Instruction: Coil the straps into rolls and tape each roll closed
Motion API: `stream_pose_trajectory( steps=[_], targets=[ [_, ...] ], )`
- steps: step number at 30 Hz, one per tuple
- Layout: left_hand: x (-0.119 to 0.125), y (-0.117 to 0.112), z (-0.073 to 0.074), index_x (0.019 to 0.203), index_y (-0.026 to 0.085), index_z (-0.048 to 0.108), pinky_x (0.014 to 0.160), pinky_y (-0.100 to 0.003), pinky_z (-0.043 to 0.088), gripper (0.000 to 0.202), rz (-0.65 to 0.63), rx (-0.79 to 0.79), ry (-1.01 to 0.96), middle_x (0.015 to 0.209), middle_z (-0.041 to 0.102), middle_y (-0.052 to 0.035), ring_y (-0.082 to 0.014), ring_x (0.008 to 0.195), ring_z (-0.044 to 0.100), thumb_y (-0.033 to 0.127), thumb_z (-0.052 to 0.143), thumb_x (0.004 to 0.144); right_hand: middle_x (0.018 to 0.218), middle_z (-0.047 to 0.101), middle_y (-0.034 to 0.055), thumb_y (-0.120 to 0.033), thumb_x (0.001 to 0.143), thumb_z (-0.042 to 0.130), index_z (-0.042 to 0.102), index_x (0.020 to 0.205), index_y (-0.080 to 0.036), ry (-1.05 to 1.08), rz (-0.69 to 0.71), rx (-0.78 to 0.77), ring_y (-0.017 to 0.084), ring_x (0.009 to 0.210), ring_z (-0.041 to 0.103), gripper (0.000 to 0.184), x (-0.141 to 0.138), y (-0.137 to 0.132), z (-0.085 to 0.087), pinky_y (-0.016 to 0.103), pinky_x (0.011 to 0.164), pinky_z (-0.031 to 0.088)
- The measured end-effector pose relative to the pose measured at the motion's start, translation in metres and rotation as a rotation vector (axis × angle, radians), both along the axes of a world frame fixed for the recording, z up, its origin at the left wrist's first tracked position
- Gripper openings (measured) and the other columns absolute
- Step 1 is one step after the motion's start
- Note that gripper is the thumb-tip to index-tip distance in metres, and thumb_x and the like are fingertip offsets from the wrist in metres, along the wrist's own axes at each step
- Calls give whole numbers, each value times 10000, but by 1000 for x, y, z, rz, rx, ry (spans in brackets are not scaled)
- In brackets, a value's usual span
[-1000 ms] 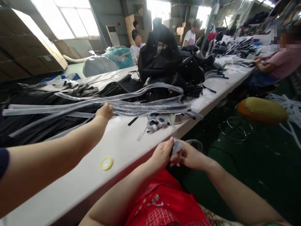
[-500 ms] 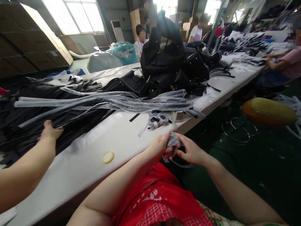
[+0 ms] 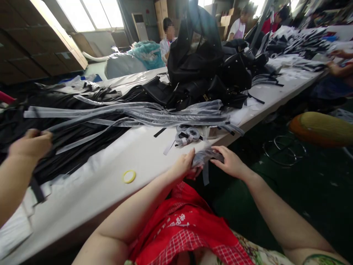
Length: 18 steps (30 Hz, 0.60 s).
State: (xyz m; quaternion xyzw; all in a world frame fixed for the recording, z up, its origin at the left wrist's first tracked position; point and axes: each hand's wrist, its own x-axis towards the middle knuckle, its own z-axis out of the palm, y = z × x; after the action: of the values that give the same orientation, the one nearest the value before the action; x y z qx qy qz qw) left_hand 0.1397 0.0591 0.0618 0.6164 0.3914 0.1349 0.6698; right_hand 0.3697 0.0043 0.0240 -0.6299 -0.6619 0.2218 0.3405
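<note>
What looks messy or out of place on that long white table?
A small yellow ring lies alone on the bare white table, away from everything else. The clear plastic strips sprawl crookedly over the black material. The left hand and right hand hold a crumpled plastic sleeve off its edge.

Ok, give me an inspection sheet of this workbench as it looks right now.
Surface: long white table, loaded along its far side.
Job's things: wrapped strip, held just off the table's near edge; a loose end hangs down.
Clutter: clear sleeves lying over black straps; coil; yellow ring; black bags in a pile.
Hands: left hand and right hand both grip the strip; a co-worker's hand rests on the straps.
Cables: nothing seen.
Surroundings: stool, boxes, people at work further along.
</note>
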Motion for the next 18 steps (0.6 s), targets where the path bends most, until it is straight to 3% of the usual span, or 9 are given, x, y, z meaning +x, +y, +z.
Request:
stream_pose_trajectory(
  steps=[2,4,5,8,10,12,14,16,18],
  targets=[
    [8,10,10,724,143,626,453,-264,426,754,10,-172,-164,358,233,84,-92,314,250,689,141,909,1097,657,116,-419,855,601,588,1181,-155,34,58,-12,246,1008,616,420,-26,-2,-19,364,897,467],
    [16,23,16,766,125,608,461,-249,428,739,86,-215,-325,392,201,104,-76,321,212,672,137,923,847,679,68,-465,890,552,620,1068,-144,207,99,-150,192,764,638,373,-65,-12,-34,305,716,497],
    [19,28,16,794,120,599,489,-252,446,736,149,-116,-352,420,238,95,-78,338,251,650,109,936,703,645,32,-499,899,530,631,993,-141,327,134,-250,158,619,602,383,-84,-18,-37,270,605,477],
    [22,36,2,856,132,568,667,-319,507,698,311,441,-216,591,469,-1,-136,533,499,627,84,946,512,548,-28,-571,918,469,630,890,-135,748,333,-528,84,376,434,465,-117,-33,-31,203,389,329],
    [17,32,-13,862,141,555,768,-379,496,639,238,743,-41,758,575,-89,-201,715,578,640,165,939,488,535,-43,-573,914,487,628,891,-134,957,365,-520,61,335,376,462,-112,-35,-17,190,367,296],
    [9,23,-25,851,146,565,782,-408,481,588,44,875,88,809,611,-128,-247,767,592,657,282,912,431,474,-76,-559,896,533,618,841,-141,1024,271,-429,46,311,321,431,-89,-30,-5,197,399,341],
    [3,16,-32,814,157,585,750,-404,475,555,-125,939,199,756,623,-123,-263,735,602,659,360,887,422,467,-77,-550,876,564,608,793,-150,879,229,-432,57,317,347,411,-61,-21,1,218,437,391],
    [-1,13,-35,730,176,590,723,-380,462,524,-196,900,311,686,614,-102,-261,707,607,656,428,863,541,581,-15,-525,880,564,619,797,-156,511,247,-433,107,435,505,382,-38,-13,1,241,497,436],
    [-1,15,-36,637,188,577,702,-345,442,521,-210,694,385,611,583,-72,-237,677,597,647,462,854,781,677,72,-477,904,544,643,870,-155,51,214,-284,189,705,635,339,-28,-9,0,292,647,486]
  ],
)
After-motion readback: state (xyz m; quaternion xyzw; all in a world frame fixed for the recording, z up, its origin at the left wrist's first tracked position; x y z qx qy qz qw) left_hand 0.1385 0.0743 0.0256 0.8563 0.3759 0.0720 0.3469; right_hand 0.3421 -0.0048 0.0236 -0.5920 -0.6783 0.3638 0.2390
